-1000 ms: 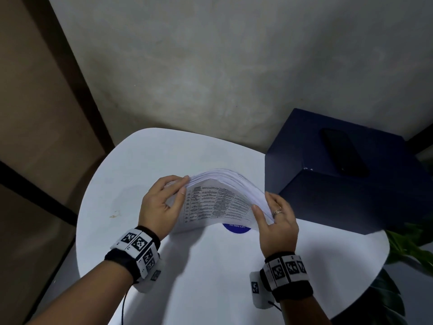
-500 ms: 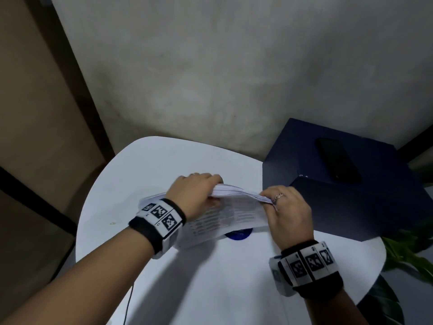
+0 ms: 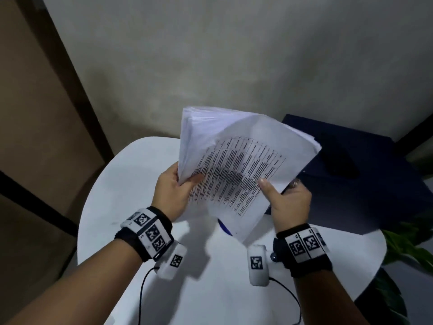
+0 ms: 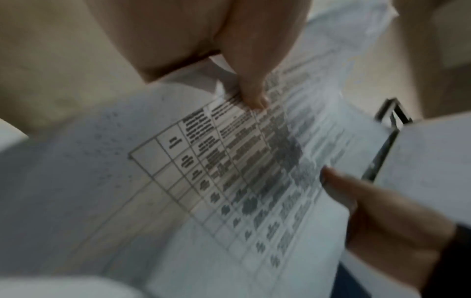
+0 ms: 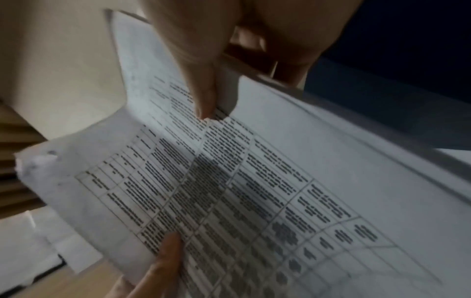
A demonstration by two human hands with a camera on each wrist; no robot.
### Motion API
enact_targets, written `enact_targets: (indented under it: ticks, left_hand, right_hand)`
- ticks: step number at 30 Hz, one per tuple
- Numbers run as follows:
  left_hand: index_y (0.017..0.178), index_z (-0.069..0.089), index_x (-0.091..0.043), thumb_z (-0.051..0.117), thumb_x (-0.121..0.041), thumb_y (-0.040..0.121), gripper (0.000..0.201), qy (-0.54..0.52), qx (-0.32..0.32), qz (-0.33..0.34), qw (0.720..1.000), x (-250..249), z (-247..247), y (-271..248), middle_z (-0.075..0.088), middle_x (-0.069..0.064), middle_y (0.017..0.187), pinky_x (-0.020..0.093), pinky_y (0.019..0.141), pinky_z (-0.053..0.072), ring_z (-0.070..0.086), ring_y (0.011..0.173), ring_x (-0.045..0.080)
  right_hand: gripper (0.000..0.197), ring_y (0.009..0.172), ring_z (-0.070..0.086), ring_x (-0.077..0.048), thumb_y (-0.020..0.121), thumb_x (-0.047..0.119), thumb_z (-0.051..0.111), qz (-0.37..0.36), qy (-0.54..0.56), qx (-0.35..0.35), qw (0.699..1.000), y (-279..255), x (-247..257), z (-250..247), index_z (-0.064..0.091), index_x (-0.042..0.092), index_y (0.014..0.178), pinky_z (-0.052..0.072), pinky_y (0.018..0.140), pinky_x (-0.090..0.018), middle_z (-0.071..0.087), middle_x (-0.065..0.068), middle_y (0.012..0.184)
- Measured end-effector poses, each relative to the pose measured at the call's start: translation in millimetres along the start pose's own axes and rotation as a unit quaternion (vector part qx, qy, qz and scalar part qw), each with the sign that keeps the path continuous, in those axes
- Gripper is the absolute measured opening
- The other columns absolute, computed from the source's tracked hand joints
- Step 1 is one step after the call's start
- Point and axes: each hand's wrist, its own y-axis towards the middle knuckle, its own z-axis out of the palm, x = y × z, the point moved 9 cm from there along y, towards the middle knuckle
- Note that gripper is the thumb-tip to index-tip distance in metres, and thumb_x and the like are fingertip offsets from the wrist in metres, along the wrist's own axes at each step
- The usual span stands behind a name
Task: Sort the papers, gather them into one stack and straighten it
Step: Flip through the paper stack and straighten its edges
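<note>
Both hands hold the papers (image 3: 236, 160) up in the air, between them and above the table (image 3: 112, 207). From the head view, the left hand (image 3: 174, 195) clamps the lower left corner, with its thumb on the printed front page. The right hand (image 3: 289, 200) grips the lower right side; its thumb presses the front and its fingers go behind. The stack is tilted, with its long axis running from the low point near the right wrist up and away to the far left corner. The sheets fan out at the top and at the right edge, so they are not yet aligned. Both hands are equally near, each one on its own side. A dark box (image 3: 365, 184) stands just behind the right hand.

From the left wrist view, the left thumb (image 4: 252, 88) pinches the page with the table of text, and the right thumb (image 4: 341, 187) presses the opposite edge.

From the right wrist view, the right thumb (image 5: 203, 96) lies on the front page with the fingers curled behind, and the left thumb (image 5: 168, 252) holds the far side.

I judge that the next move is to turn the stack upright and tap its lower edge on the table directly under the hands.
</note>
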Motion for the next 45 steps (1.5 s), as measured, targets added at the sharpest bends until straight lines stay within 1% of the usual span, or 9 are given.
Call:
enact_targets:
  ticks: [4, 11, 17, 23, 29, 34, 39, 42, 45]
  left_hand:
    - [0.123, 0.058, -0.021, 0.064, -0.018, 0.093, 0.031, 0.073, 0.050, -0.006, 0.996, 25.3, -1.0, -18.9, 0.069, -0.017, 0.109, 0.014, 0.084, 0.051, 0.063, 0.101, -0.009]
    - [0.090, 0.068, -0.028, 0.070, 0.003, 0.084, 0.031, 0.051, 0.007, 0.003, 0.999, 8.5, -18.3, -13.0, 0.072, -0.031, 0.077, 0.007, 0.072, 0.048, 0.067, 0.078, -0.012]
    - [0.128, 0.050, -0.029, 0.062, -0.063, 0.081, 0.060, -0.014, 0.005, 0.038, 0.999, -8.0, -14.8, -20.7, 0.066, -0.008, 0.122, 0.028, 0.097, 0.049, 0.063, 0.114, 0.008]
    - [0.132, 0.056, -0.015, 0.041, -0.032, 0.099, 0.040, -0.053, -0.100, 0.071, 0.991, -40.5, -20.4, -12.1, 0.061, -0.010, 0.109, 0.011, 0.089, 0.043, 0.056, 0.098, -0.005]
    - [0.141, 0.041, -0.025, 0.050, -0.068, 0.085, 0.071, -0.055, -0.015, 0.079, 0.995, -31.3, -10.8, -13.5, 0.052, 0.003, 0.138, 0.046, 0.109, 0.041, 0.052, 0.127, 0.024]
    - [0.135, 0.042, -0.025, 0.062, -0.052, 0.078, 0.067, -0.018, -0.015, 0.112, 0.993, -43.3, -6.4, -17.4, 0.058, -0.011, 0.111, 0.014, 0.086, 0.046, 0.061, 0.096, -0.002]
    - [0.140, 0.038, -0.017, 0.062, -0.074, 0.072, 0.092, -0.065, -0.020, 0.118, 0.991, -39.2, -16.4, -14.9, 0.060, 0.001, 0.119, 0.015, 0.087, 0.046, 0.060, 0.102, 0.001]
    - [0.135, 0.041, -0.022, 0.081, -0.036, 0.073, 0.075, -0.028, 0.010, 0.082, 0.996, -28.2, -11.3, -13.5, 0.059, -0.006, 0.111, 0.013, 0.082, 0.049, 0.061, 0.093, 0.001]
    - [0.116, 0.049, -0.012, 0.072, 0.004, 0.082, 0.045, -0.042, -0.032, 0.034, 0.998, -17.3, -8.7, -8.1, 0.061, -0.003, 0.096, 0.016, 0.077, 0.050, 0.062, 0.081, 0.003]
  right_hand:
    - [0.032, 0.084, 0.074, -0.010, 0.068, 0.002, 0.085, 0.068, 0.008, -0.005, 0.998, -21.3, -32.7, 6.5, 0.071, 0.012, 0.096, 0.059, 0.070, -0.026, 0.077, 0.004, 0.088]
    - [0.027, 0.085, 0.075, -0.018, 0.070, -0.003, 0.082, 0.080, 0.054, 0.008, 0.995, -21.4, -29.7, 15.8, 0.072, 0.011, 0.091, 0.060, 0.073, -0.028, 0.078, -0.004, 0.088]
    - [0.027, 0.076, 0.067, 0.000, 0.075, 0.014, 0.080, -0.012, 0.044, -0.038, 0.998, -20.9, 4.0, 17.6, 0.065, 0.014, 0.097, 0.053, 0.069, -0.017, 0.072, 0.017, 0.082]
    - [0.009, 0.078, 0.061, 0.008, 0.094, 0.010, 0.059, -0.045, 0.059, -0.104, 0.992, -19.5, 21.5, 10.1, 0.064, 0.010, 0.102, 0.049, 0.074, -0.012, 0.063, 0.012, 0.088]
    - [0.011, 0.088, 0.064, -0.009, 0.089, 0.021, 0.058, -0.028, 0.041, -0.109, 0.993, -20.1, 13.0, 6.6, 0.069, 0.022, 0.090, 0.052, 0.084, -0.033, 0.068, 0.015, 0.085]
    - [0.020, 0.079, 0.062, 0.005, 0.095, 0.009, 0.053, -0.029, 0.022, -0.128, 0.991, -14.2, 20.1, 6.1, 0.069, 0.019, 0.089, 0.050, 0.083, -0.033, 0.068, 0.027, 0.078]
    - [0.033, 0.088, 0.068, -0.009, 0.082, 0.025, 0.072, -0.023, 0.091, -0.079, 0.992, -15.3, 13.5, 10.0, 0.058, 0.027, 0.111, 0.054, 0.087, -0.028, 0.073, 0.006, 0.090]
    - [0.061, 0.101, 0.066, -0.008, 0.067, 0.010, 0.087, 0.002, 0.022, -0.026, 0.999, -16.9, -8.0, 16.0, 0.057, 0.022, 0.119, 0.053, 0.087, -0.022, 0.068, 0.004, 0.111]
    - [0.039, 0.096, 0.072, -0.021, 0.066, 0.008, 0.087, 0.086, 0.026, -0.019, 0.996, -21.3, -36.4, 23.3, 0.068, 0.016, 0.099, 0.059, 0.081, -0.028, 0.074, -0.002, 0.096]
